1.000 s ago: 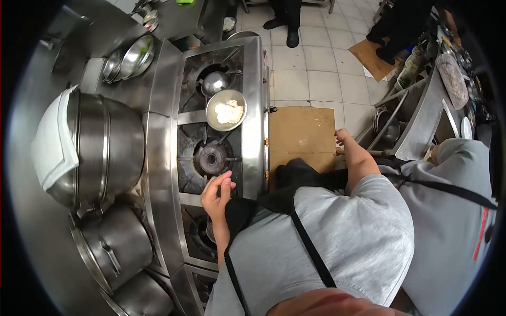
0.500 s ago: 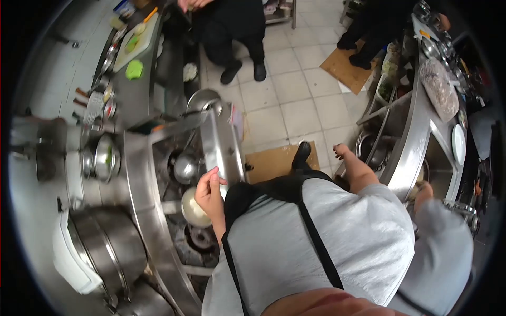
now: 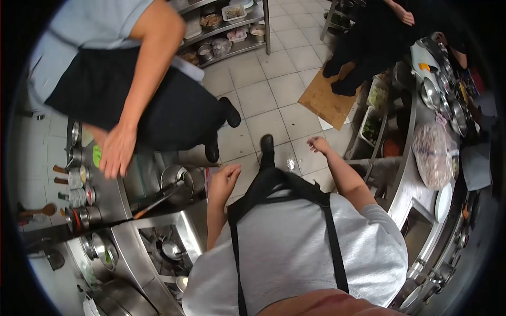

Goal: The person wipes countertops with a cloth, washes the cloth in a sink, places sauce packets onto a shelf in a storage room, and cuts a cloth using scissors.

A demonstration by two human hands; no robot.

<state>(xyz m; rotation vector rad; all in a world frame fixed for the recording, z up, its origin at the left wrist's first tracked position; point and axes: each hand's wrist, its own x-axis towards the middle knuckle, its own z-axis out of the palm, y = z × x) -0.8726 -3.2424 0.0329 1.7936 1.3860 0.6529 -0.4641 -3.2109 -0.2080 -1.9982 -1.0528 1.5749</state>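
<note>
My left hand (image 3: 224, 181) hangs in the air by my waist, its fingers loosely bent and nothing visible in them. Just beyond it is a metal pot (image 3: 182, 184) with a long-handled utensil (image 3: 158, 201) lying across it. On the other side, my right hand (image 3: 318, 145) is held over the tiled floor (image 3: 284, 110), fingers slack and slightly apart, also without any visible object. Neither hand touches a thing. To the left of my left hand is a stove burner (image 3: 163, 239) with a metal ladle bowl or small pan (image 3: 172, 248) on it.
A co-worker's hand (image 3: 120, 150) reaches over the left counter, the body close ahead. Another person (image 3: 363, 47) in dark clothes stands near cardboard (image 3: 329, 97). The right counter bears a large plastic bag (image 3: 435, 155), a white plate (image 3: 443, 203) and metal bowls (image 3: 430, 94). Shelves (image 3: 232, 31) stand ahead.
I have moved forward, away from the stove. My left hand has lowered from its raised pose beside the burners. The co-worker ahead now appears much nearer on the left.
</note>
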